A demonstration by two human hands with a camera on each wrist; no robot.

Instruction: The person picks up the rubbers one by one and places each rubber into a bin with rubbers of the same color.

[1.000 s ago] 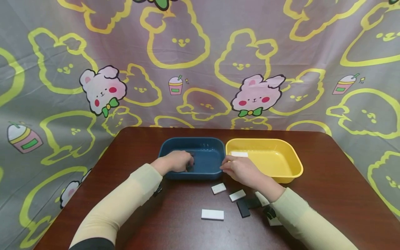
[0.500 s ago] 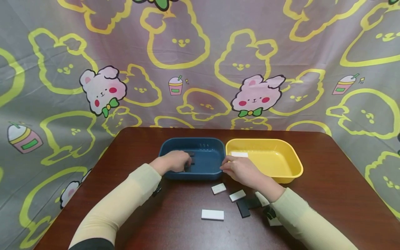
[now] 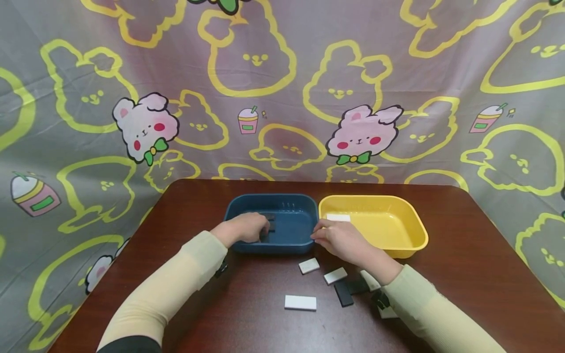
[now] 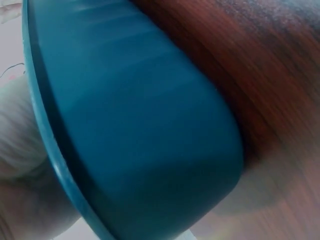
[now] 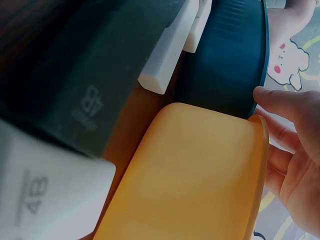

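Note:
My left hand [image 3: 248,227] reaches over the near left rim of the blue bin [image 3: 291,223], fingers pointing down inside. Dark erasers [image 3: 271,225] lie on the bin floor beside those fingers. The fingertips are hidden, so whether they grip an eraser does not show. In the left wrist view the bin's outer wall [image 4: 150,110] blocks the fingers. Where the two bins meet, my right hand [image 3: 342,241] pinches the blue bin's rim corner. Its thumb [image 5: 280,101] presses the outside in the right wrist view, other fingers behind the rim, next to the yellow bin [image 5: 195,170].
A white eraser [image 3: 338,217] lies in the yellow bin. On the brown table [image 3: 247,309], in front of the bins, are white erasers [image 3: 300,303] and black erasers [image 3: 343,294], some partly under my right forearm. A patterned cloth [image 3: 282,108] hangs behind the table.
My left hand has shifted slightly left inside the blue bin, and more of the dark erasers shows beside its fingers. The right hand stays on the rim.

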